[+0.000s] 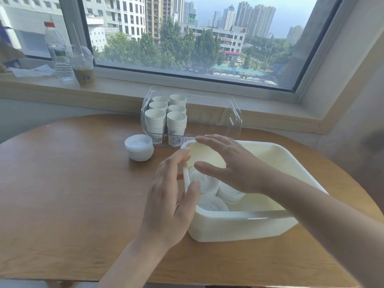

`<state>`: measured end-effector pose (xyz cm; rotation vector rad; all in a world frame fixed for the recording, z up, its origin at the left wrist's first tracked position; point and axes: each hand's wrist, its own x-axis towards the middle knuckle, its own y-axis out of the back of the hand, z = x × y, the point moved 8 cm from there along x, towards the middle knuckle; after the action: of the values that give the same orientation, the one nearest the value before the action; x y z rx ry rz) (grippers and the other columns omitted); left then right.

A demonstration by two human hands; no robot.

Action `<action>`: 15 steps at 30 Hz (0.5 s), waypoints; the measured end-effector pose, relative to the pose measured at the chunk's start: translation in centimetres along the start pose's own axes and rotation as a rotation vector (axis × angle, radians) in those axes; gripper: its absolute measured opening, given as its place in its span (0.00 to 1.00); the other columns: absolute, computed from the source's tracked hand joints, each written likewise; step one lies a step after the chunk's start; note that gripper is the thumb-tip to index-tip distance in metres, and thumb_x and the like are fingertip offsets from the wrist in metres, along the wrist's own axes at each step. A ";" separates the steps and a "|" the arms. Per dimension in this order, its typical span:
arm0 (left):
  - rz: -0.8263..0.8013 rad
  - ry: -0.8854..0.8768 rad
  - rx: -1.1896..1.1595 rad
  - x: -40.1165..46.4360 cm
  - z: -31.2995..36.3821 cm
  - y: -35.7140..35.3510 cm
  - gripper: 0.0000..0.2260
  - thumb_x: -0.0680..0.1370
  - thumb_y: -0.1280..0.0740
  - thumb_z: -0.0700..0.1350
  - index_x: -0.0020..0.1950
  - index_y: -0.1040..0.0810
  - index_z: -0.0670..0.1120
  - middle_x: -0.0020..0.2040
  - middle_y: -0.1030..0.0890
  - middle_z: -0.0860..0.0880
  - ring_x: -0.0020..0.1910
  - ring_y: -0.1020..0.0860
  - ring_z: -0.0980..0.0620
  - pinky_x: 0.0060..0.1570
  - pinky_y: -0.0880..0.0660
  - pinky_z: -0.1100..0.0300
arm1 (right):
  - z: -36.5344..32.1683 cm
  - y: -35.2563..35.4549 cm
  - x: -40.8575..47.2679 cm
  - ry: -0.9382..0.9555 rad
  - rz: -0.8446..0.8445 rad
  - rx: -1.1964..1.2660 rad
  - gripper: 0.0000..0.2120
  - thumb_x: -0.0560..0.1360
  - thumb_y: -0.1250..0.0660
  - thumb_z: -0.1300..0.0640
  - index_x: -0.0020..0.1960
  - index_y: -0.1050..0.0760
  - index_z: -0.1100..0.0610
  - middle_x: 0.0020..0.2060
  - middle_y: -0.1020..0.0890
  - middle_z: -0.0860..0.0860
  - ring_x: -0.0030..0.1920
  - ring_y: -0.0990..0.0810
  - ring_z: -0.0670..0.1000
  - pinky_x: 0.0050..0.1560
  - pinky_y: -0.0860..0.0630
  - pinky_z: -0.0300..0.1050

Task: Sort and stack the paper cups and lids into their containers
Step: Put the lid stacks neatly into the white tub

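A white plastic bin (291, 154) sits on the wooden table at the right, with stacks of white lids (207, 185) in its left end. My left hand (170, 196) hovers over the bin's left rim, fingers spread, holding nothing. My right hand (230, 165) reaches across above the lids inside the bin, also spread and empty. Behind the bin stands a clear plastic container (218, 119) holding several stacks of white paper cups (166, 119) in its left half. A loose stack of white lids (139, 147) stands on the table left of the bin.
The round wooden table (72, 173) stretches left and toward me. On the windowsill at the back left stand a clear water bottle (58, 53) and a plastic drink cup with a straw (83, 67). Crumpled paper (33, 70) lies beside them.
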<state>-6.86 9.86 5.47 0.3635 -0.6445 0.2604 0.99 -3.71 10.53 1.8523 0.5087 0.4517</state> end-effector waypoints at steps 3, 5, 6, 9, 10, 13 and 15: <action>0.005 0.000 -0.033 0.6 -0.6 0.6 0.19 0.85 0.40 0.52 0.75 0.29 0.50 0.70 0.22 0.57 0.72 0.24 0.50 0.65 0.23 0.54 | -0.4 -0.6 1.1 -0.034 -0.046 0.022 0.43 0.72 0.45 0.25 0.83 0.42 0.42 0.82 0.40 0.44 0.82 0.45 0.47 0.80 0.49 0.47; 0.023 0.004 -0.031 1.3 -1.4 1.3 0.17 0.86 0.41 0.52 0.75 0.28 0.52 0.68 0.21 0.57 0.70 0.23 0.53 0.61 0.25 0.66 | -0.5 -1.0 1.7 -0.054 -0.060 0.031 0.47 0.69 0.46 0.23 0.84 0.43 0.43 0.83 0.41 0.45 0.82 0.46 0.47 0.81 0.49 0.49; 0.034 0.015 -0.019 1.7 -2.0 1.6 0.17 0.86 0.41 0.52 0.74 0.28 0.52 0.67 0.21 0.57 0.69 0.23 0.54 0.59 0.27 0.70 | -0.4 -1.2 1.9 -0.063 -0.063 0.028 0.49 0.68 0.45 0.22 0.84 0.43 0.43 0.83 0.42 0.45 0.82 0.47 0.48 0.82 0.50 0.50; 0.085 0.095 0.031 3.2 -4.8 2.9 0.17 0.85 0.39 0.53 0.73 0.26 0.51 0.65 0.20 0.57 0.65 0.22 0.58 0.55 0.27 0.72 | -0.4 -1.6 2.6 -0.081 -0.059 0.025 0.50 0.67 0.44 0.21 0.84 0.44 0.44 0.83 0.43 0.45 0.82 0.49 0.47 0.83 0.51 0.52; 0.114 0.126 0.054 3.7 -5.9 3.5 0.17 0.84 0.37 0.52 0.72 0.26 0.50 0.64 0.20 0.57 0.64 0.22 0.58 0.54 0.26 0.70 | -0.3 -1.6 2.7 -0.082 -0.055 0.026 0.50 0.67 0.44 0.22 0.84 0.44 0.44 0.83 0.43 0.45 0.82 0.49 0.47 0.83 0.51 0.53; 0.218 0.184 0.204 4.9 -9.2 5.7 0.20 0.80 0.32 0.50 0.71 0.26 0.47 0.64 0.21 0.51 0.65 0.23 0.54 0.60 0.24 0.59 | -0.3 -1.6 3.3 -0.081 -0.045 0.025 0.50 0.68 0.44 0.22 0.84 0.44 0.45 0.83 0.42 0.45 0.82 0.49 0.46 0.83 0.51 0.54; 0.245 0.232 0.348 5.6 -11.5 6.7 0.24 0.80 0.27 0.48 0.74 0.28 0.44 0.67 0.25 0.47 0.69 0.27 0.47 0.69 0.29 0.52 | -0.4 -1.6 3.6 -0.081 -0.042 0.024 0.50 0.67 0.45 0.22 0.84 0.44 0.45 0.83 0.42 0.44 0.82 0.49 0.45 0.83 0.51 0.56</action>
<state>1.37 21.29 2.10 0.5792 -0.4128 0.6443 3.60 -0.98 9.34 1.8712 0.4990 0.3420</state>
